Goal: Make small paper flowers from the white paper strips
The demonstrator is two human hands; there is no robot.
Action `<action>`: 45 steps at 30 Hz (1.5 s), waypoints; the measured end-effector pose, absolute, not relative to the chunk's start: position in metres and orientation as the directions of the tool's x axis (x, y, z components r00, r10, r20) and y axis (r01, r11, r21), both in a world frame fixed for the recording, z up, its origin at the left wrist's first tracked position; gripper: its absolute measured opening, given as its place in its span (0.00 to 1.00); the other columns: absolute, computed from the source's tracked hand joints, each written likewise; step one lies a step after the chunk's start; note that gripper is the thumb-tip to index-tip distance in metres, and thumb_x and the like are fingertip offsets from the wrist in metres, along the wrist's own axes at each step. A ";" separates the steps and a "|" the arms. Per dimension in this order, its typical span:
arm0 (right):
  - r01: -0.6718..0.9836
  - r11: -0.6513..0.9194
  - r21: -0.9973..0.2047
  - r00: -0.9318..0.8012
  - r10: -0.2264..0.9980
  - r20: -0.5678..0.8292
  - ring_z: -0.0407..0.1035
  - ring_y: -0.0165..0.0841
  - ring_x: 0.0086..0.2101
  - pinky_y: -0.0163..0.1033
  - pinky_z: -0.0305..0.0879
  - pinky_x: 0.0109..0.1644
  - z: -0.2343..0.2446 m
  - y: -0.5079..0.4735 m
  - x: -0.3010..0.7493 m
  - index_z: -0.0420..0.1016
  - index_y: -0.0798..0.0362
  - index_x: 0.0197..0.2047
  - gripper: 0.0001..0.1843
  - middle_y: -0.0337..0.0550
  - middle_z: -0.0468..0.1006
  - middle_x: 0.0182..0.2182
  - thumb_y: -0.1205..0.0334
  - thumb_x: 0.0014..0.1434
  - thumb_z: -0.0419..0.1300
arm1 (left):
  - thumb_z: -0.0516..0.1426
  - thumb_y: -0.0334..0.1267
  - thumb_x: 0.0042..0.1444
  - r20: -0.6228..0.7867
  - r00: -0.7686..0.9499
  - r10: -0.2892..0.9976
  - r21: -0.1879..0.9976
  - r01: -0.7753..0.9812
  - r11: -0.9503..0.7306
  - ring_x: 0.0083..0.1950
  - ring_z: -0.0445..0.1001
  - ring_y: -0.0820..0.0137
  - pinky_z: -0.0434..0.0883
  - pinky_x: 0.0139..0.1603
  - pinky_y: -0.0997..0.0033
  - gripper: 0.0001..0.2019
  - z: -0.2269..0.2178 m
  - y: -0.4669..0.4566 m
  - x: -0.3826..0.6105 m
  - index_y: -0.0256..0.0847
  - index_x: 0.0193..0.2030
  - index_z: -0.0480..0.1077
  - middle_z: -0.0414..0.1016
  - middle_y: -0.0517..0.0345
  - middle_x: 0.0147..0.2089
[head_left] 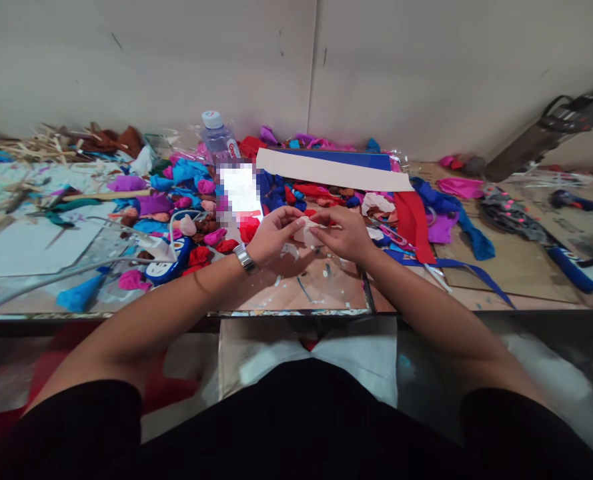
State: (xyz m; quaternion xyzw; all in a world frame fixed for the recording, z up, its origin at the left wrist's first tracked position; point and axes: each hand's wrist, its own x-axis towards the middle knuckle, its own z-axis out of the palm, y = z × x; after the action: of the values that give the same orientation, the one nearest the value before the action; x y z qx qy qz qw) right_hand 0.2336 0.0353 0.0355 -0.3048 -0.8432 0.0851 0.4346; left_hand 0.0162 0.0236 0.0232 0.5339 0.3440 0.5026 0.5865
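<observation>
My left hand (270, 235) and my right hand (349, 233) meet over the front middle of the table. Between their fingertips they pinch a small piece of pale crepe paper (308, 235), thin and crinkled. Both hands are closed on it, one from each side. A shiny metal watch (246, 259) circles my left wrist. Just beyond the hands lie red and blue crumpled paper pieces. A glowing phone (239, 190), partly blurred out, stands behind my left hand. Beside my right hand a red crepe strip (414, 227) hangs toward the table's front.
A long cream paper strip (333, 170) lies across the back. A clear bottle (220, 138) stands by the wall. Crumpled colored rosettes, a blue-and-white power strip (166, 268) with cables, and green-handled scissors (63, 213) crowd the left. Cardboard (506, 267) covers the right.
</observation>
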 end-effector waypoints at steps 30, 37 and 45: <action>0.475 0.744 -0.470 -0.379 0.655 0.654 0.79 0.37 0.35 0.44 0.70 0.43 0.040 0.032 0.231 0.82 0.50 0.36 0.23 0.44 0.87 0.34 0.38 0.68 0.63 | 0.72 0.56 0.54 0.241 0.308 0.920 0.968 -0.139 -0.207 0.45 0.82 0.66 0.78 0.46 0.67 0.25 0.022 0.025 0.013 0.38 0.49 0.77 0.84 0.51 0.45; 0.490 0.736 -0.467 -0.375 0.662 0.649 0.78 0.38 0.35 0.46 0.69 0.44 0.039 0.032 0.231 0.81 0.49 0.36 0.26 0.45 0.87 0.34 0.34 0.68 0.61 | 0.72 0.55 0.53 0.236 0.315 0.919 0.971 -0.112 -0.211 0.49 0.83 0.63 0.79 0.51 0.65 0.25 0.023 0.022 0.016 0.39 0.49 0.78 0.84 0.49 0.49; 0.477 0.759 -0.442 -0.416 0.638 0.647 0.79 0.41 0.40 0.47 0.71 0.48 0.038 0.034 0.232 0.82 0.48 0.41 0.23 0.46 0.87 0.38 0.37 0.67 0.62 | 0.71 0.56 0.56 0.206 0.309 0.928 0.976 -0.136 -0.172 0.47 0.83 0.64 0.79 0.50 0.65 0.25 0.022 0.023 0.015 0.38 0.50 0.77 0.85 0.49 0.48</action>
State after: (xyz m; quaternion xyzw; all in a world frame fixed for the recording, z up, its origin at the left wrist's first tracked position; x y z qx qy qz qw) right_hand 0.2324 0.0336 0.0377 -0.3336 -0.8361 0.0949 0.4250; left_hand 0.0147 0.0235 0.0220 0.5932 0.3341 0.4836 0.5501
